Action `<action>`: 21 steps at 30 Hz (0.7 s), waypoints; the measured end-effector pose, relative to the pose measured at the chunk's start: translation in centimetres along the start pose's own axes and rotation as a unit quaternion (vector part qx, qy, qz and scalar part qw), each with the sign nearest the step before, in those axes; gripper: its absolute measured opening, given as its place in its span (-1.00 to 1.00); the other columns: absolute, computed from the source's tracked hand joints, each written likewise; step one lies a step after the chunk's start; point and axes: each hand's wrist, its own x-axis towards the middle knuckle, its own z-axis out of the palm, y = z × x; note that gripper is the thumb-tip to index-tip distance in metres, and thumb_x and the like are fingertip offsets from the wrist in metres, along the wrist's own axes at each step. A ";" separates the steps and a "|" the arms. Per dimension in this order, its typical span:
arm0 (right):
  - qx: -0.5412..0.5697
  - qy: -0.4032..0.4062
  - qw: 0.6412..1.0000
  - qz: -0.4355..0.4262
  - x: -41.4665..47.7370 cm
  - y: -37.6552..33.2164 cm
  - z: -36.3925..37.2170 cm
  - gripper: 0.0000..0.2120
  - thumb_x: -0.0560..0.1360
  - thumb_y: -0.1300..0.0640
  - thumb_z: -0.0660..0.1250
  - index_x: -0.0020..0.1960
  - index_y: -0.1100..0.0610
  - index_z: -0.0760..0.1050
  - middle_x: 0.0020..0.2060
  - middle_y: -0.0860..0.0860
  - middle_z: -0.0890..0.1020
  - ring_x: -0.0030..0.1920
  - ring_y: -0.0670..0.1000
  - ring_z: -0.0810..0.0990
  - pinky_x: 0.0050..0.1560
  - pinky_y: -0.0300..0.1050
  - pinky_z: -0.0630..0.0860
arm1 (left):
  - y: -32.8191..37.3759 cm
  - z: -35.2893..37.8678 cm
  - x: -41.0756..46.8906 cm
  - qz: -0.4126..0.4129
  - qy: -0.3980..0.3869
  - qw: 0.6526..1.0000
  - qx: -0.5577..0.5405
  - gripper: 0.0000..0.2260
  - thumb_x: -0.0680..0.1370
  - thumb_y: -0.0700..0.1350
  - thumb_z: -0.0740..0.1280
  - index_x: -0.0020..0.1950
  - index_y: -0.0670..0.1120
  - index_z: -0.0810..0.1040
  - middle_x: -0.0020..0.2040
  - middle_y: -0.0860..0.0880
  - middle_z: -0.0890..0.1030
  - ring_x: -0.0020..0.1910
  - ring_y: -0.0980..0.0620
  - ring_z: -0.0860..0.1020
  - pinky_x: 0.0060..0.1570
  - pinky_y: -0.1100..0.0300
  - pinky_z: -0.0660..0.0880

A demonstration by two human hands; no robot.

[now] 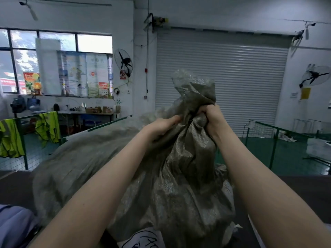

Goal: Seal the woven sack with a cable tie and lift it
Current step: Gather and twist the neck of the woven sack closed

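Observation:
A grey-green woven sack [180,185] stands full in front of me, its mouth gathered into a bunched neck [195,93] that sticks up above my hands. My right hand [210,119] is clenched around the neck just below the loose top. My left hand [163,128] grips the sack fabric to the left of the neck, fingers pointing toward the right hand. No cable tie is visible. A white label with black handwriting [143,240] shows low on the sack.
A second grey sack [77,158] lies to the left. Green metal railings [274,140] run on both sides, with yellow safety vests [48,127] hung on the left one. A closed roller shutter [232,77] fills the far wall. A dark surface [295,190] lies under the sacks.

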 end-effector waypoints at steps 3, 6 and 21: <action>0.018 -0.050 0.999 0.010 -0.5 0.0 0.4 -0.69 0.39 0.54 0.03 -0.22 0.22 0.45 -0.35 0.13 0.54 -0.50 -0.03 0.59 -0.47 -0.26 0.55 | -0.3 0.8 -0.4 0.016 -0.069 0.993 -0.093 -0.50 0.48 0.20 0.27 0.22 -0.17 0.48 0.22 -0.17 0.57 -0.04 -0.07 0.59 0.06 0.10 0.51; -0.086 -0.013 0.996 0.023 -0.1 0.5 -0.1 -0.79 0.37 0.48 0.20 -0.16 0.21 0.46 -0.29 0.13 0.55 -0.33 0.06 0.56 -0.32 -0.14 0.55 | 0.1 1.5 -0.2 0.051 0.016 0.993 -0.100 -0.61 0.49 0.03 0.32 0.19 -0.20 0.53 0.11 -0.17 0.61 -0.13 -0.04 0.56 -0.14 0.18 0.50; -0.134 -0.022 0.981 0.137 -1.5 2.7 0.5 -0.71 0.34 0.20 0.46 0.04 0.20 0.53 -0.16 0.11 0.65 -0.16 0.09 0.62 0.04 0.00 0.55 | 6.4 2.4 -0.9 0.244 0.023 0.969 -0.025 -0.75 0.52 -0.03 0.29 0.02 -0.15 0.64 -0.06 -0.07 0.59 0.03 -0.02 0.55 0.12 0.12 0.42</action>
